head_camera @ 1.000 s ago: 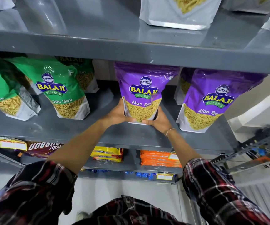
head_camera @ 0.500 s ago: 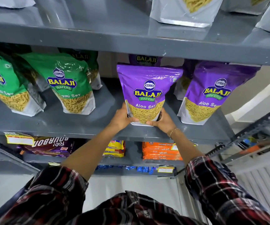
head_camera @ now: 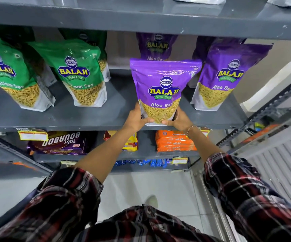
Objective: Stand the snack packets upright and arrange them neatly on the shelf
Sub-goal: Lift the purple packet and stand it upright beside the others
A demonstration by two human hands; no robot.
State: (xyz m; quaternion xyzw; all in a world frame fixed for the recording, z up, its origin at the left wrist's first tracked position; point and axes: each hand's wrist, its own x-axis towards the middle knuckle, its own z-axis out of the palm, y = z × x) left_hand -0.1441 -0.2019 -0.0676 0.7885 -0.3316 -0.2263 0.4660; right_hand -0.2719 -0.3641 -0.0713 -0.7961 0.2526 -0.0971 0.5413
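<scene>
1. Glossy purple plastic Balaji Aloo Sev pouch [head_camera: 164, 88] stands upright at near edge of grey metal shelf [head_camera: 71, 117], centre-right.
2. Left hand [head_camera: 135, 117] clamped on pouch's lower left corner, thumb across the front.
3. Right hand [head_camera: 177, 120] clamped on lower right corner, thumb on the front; thin bracelet [head_camera: 191, 129] at the wrist.
4. Second purple Aloo Sev pouch [head_camera: 226, 77] upright to the right, near but apart from held pouch.
5. Third purple pouch [head_camera: 157, 47] farther back, behind held one.
6. Two green Balaji sev pouches [head_camera: 78, 74] upright on left of same shelf; more green ones behind.
7. Lower shelf: brown Bourbon biscuit packs [head_camera: 62, 142], orange packs [head_camera: 174, 142].
8. Red-black plaid sleeves [head_camera: 242, 186] on both arms.
</scene>
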